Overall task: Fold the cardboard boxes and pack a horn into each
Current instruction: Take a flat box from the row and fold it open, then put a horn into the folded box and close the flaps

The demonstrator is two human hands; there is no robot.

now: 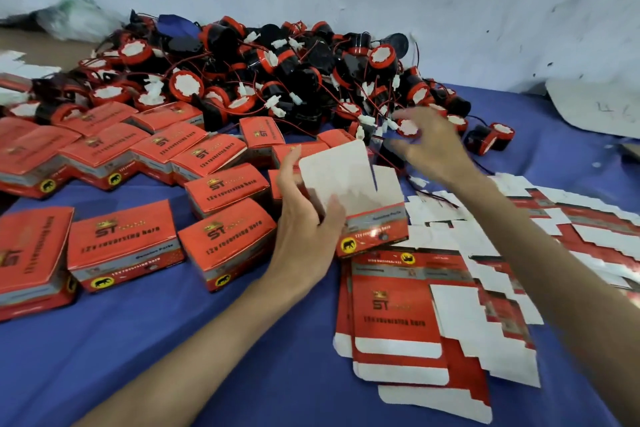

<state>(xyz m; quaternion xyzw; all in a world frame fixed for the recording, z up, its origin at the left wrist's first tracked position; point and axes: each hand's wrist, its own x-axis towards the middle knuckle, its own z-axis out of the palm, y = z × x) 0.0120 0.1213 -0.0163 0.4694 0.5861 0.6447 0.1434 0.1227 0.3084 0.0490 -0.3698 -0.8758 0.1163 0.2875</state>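
My left hand (304, 215) grips a folded red box (367, 218) at its left side; the box stands on the blue cloth with its white lid flap (337, 173) raised. My right hand (429, 142) reaches over the near edge of a big pile of black and red horns (277, 69), fingers spread and blurred, holding nothing that I can see. A horn with a white face (408, 126) lies just under its fingertips. Flat unfolded box blanks (398, 315) lie in a stack in front of the box.
Several closed red boxes (124, 243) cover the left part of the blue cloth (173, 357). More flat blanks (571, 236) fan out under my right forearm. A white wall stands behind the pile, with a plastic bag (76, 17) at the back left.
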